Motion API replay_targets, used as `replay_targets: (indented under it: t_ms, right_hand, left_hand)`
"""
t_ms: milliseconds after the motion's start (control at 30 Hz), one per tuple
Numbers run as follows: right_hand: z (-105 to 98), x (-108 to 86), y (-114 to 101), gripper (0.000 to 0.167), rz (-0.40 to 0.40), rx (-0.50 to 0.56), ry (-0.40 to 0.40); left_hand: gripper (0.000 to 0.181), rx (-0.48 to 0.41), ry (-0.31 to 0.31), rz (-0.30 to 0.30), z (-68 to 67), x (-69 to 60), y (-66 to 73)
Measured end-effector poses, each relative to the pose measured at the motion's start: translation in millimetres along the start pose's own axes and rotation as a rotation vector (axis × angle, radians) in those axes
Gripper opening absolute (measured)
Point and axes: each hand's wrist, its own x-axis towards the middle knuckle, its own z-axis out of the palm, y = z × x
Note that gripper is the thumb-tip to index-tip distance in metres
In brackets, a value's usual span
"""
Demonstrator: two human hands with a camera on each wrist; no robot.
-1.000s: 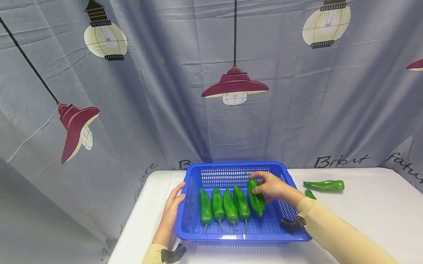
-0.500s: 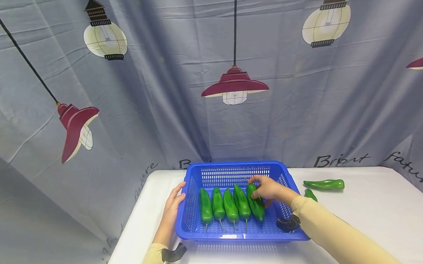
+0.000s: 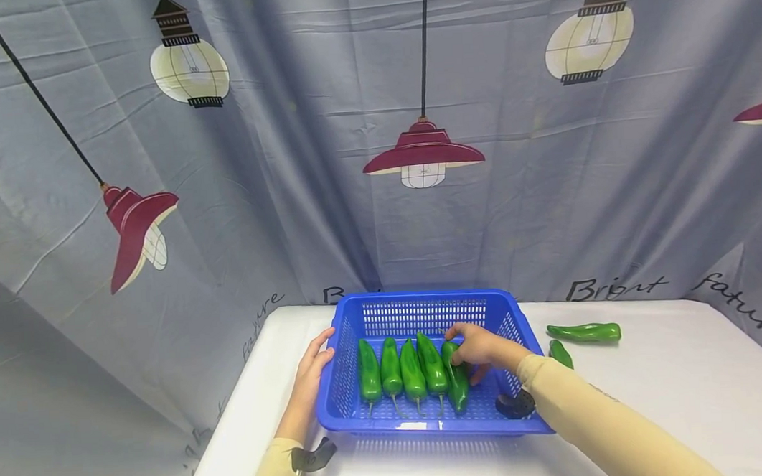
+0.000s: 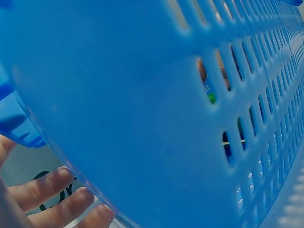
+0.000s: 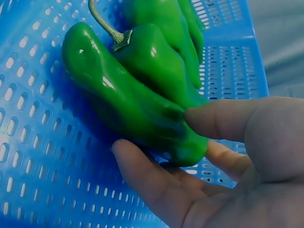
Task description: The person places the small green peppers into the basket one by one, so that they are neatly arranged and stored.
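A grey-blue cloth curtain (image 3: 286,164) — printed with maroon-shaded lamps (image 3: 423,153) and round cream lanterns (image 3: 190,70) — hangs behind a white table (image 3: 679,380).

The person's left grip (image 3: 312,371) touches the left rim of a blue basket (image 3: 365,424), while the right grip (image 3: 480,348) pinches a green pepper (image 3: 458,389) (the rightmost inside) close beside a row of four peppers (image 3: 413,374), stems toward the person. On the white counter (image 3: 679,373), to the basket's right, lie a loose pepper (image 3: 583,333) and a second one (image 3: 559,353) partly hidden by the right sleeve (image 3: 607,420). A grey curtain (image 3: 288,200) hangs behind.
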Motion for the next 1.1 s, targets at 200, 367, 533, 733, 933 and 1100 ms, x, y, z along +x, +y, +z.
replay_targets:
  t_ms: [200,367,533,733,933,1100]
  right_hand:
    - [1,-1.2,0,0.048,0.0,0.004,-0.001]
    - [0,-2.1,-1,0.049,0.001,0.004,-0.001]
    - [0,-2.0,-1,0.048,0.003,0.004,-0.002]
    - [-1,-2.1,0,0.049,0.008,0.005,0.005]
    - [-10,-5.0,-1,0.053,0.015,0.028,0.045]
    - [-30,-11.2,-5,0.055,-0.017,0.084,0.049]
  left_hand:
    - [0.05,-0.007,0.004,0.001,0.3,-2.1,1.2]
    - [0.051,-0.023,0.006,-0.004,0.8,-3.1,2.6]
    - [0.051,-0.026,0.003,-0.011,0.7,-2.8,2.5]
    - [0.051,-0.009,0.001,-0.01,0.3,0.7,0.0]
    - [0.051,0.001,-0.003,0.005,1.5,0.3,-1.0]
    - [0.05,-0.012,0.014,-0.004,-0.2,-1.2,1.4]
